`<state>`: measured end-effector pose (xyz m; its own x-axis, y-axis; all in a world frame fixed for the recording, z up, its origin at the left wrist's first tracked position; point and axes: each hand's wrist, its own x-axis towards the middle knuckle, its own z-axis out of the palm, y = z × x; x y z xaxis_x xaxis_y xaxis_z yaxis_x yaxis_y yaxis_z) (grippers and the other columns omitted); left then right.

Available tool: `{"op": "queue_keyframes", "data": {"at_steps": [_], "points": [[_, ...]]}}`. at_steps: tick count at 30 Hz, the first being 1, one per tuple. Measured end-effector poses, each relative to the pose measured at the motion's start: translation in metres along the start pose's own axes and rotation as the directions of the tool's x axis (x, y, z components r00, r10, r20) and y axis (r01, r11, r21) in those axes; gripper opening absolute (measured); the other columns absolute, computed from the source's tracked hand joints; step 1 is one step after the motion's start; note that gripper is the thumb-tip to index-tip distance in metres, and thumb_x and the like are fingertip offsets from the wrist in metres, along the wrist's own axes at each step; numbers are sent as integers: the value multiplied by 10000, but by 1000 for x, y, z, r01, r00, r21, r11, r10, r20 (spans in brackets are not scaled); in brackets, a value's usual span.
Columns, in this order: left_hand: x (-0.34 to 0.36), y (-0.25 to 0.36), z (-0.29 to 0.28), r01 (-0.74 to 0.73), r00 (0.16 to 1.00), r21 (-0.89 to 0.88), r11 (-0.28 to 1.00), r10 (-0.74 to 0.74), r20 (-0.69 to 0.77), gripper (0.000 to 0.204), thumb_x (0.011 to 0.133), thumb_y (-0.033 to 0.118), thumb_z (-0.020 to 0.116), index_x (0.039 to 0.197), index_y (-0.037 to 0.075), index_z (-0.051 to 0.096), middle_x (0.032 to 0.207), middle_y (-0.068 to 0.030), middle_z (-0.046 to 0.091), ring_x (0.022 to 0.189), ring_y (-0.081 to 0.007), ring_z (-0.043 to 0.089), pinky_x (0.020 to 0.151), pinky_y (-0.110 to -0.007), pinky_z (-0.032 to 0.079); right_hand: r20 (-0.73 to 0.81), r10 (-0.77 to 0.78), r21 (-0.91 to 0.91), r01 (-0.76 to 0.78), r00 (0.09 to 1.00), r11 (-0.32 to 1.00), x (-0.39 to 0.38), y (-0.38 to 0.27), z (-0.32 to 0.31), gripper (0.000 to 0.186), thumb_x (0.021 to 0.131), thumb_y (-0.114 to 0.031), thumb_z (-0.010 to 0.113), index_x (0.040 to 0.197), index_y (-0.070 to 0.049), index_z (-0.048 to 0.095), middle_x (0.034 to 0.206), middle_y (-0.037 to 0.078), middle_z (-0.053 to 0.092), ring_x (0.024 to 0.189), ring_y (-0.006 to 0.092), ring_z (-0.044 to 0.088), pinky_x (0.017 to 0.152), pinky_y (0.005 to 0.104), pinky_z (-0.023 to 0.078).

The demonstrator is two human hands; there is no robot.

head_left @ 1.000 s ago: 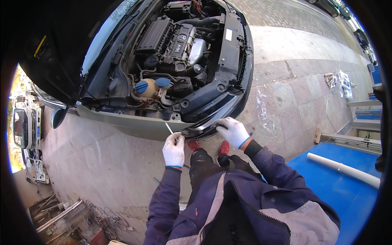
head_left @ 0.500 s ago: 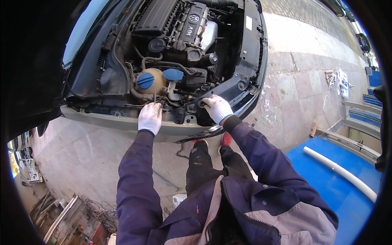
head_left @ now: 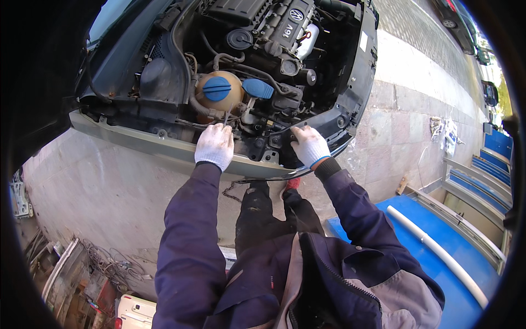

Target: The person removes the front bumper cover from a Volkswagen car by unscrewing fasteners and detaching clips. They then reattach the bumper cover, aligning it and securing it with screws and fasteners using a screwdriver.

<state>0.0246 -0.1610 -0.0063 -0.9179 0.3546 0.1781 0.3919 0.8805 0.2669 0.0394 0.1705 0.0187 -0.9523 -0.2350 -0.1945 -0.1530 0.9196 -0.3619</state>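
Note:
My left hand [head_left: 215,145], in a white knit glove, is closed at the near edge of a car's engine bay. A thin metal tool [head_left: 226,117] sticks up from its fingers towards the coolant tank; the rest is hidden in the glove. My right hand [head_left: 310,146], gloved too, has its fingers curled together at the front corner of the bay, beside the black front panel [head_left: 332,122]. Whatever they grip cannot be made out. Beyond my left hand sit the yellowed coolant tank [head_left: 235,88] with its blue cap [head_left: 217,88] and a second blue cap [head_left: 257,88].
The engine cover [head_left: 290,26] lies farther back in the bay. Along its near side runs the fender edge [head_left: 137,141]. At right is a blue surface [head_left: 402,241] with a white tube [head_left: 438,249] on it. Scrap parts and cables [head_left: 109,268] lie at lower left.
My view has shifted, so the car sits larger in it. The right hand has come away from a round dark part at the bay's corner. My left hand still holds the thin tool.

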Motion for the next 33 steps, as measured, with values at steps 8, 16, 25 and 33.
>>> {"op": "queue_keyframes", "data": {"at_steps": [8,16,25,33], "points": [[1,2,-3,41,997,-19,999,-40,64,123,958,191,742,1033,95,721,1060,-96,711,1029,-312,689,926,-438,584,-7,-99,-65,98,995,993,3,5,2,145,938,-211,773,1027,-99,799,972,149,730,969,348,731,854,455,607],[2,0,-2,-7,1000,32,999,7,-15,117,952,217,740,956,121,673,1002,-75,666,978,-283,670,874,-421,576,-31,-68,-113,65,997,991,8,2,7,120,932,-209,758,932,-90,769,918,153,712,940,363,728,830,464,604],[-1,1,-1,24,999,43,999,-23,-27,115,959,231,725,976,119,703,1029,-76,685,1006,-278,683,896,-416,587,28,-106,-129,108,994,986,11,1,5,128,959,-185,717,928,-61,722,968,175,732,957,378,744,843,489,615],[-1,3,-2,45,998,31,999,-43,-53,121,955,233,732,974,114,720,1013,-83,687,997,-294,686,891,-429,594,69,-136,-208,148,988,967,15,-6,6,126,975,-172,673,968,-46,688,961,193,736,943,393,754,818,505,622]]}}
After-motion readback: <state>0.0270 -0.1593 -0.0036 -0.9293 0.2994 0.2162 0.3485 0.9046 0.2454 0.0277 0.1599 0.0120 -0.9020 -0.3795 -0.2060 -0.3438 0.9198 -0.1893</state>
